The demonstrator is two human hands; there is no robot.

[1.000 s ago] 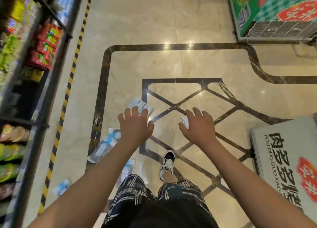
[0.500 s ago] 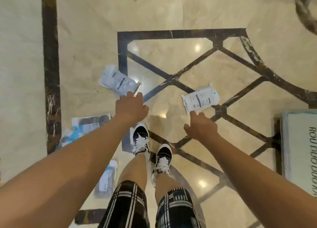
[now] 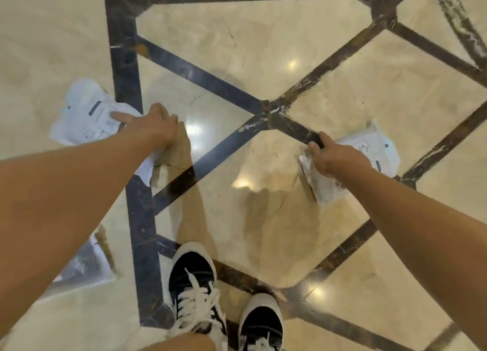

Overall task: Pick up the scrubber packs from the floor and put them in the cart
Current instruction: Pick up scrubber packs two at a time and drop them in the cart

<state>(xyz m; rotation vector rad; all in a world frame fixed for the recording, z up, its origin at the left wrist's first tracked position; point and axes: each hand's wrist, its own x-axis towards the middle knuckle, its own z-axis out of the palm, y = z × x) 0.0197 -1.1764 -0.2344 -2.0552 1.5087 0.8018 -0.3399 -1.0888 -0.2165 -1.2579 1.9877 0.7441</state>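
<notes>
Left hand [image 3: 155, 125] is down on the left scrubber pack [image 3: 87, 116], thumb pressing it to the floor [image 3: 263, 218]. Right hand [image 3: 336, 159] curls over the right pack [image 3: 374, 153]; a lift looks next.

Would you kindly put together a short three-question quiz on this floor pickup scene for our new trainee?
1. True or false: the left hand holds a white pack.
2. Which thing does the right hand grip? A) a bottle B) a second white pack C) a shoe
3. Fill in: a third pack lies on the floor beneath the ___ forearm.

Key: 1 true; 2 B; 3 left
</notes>
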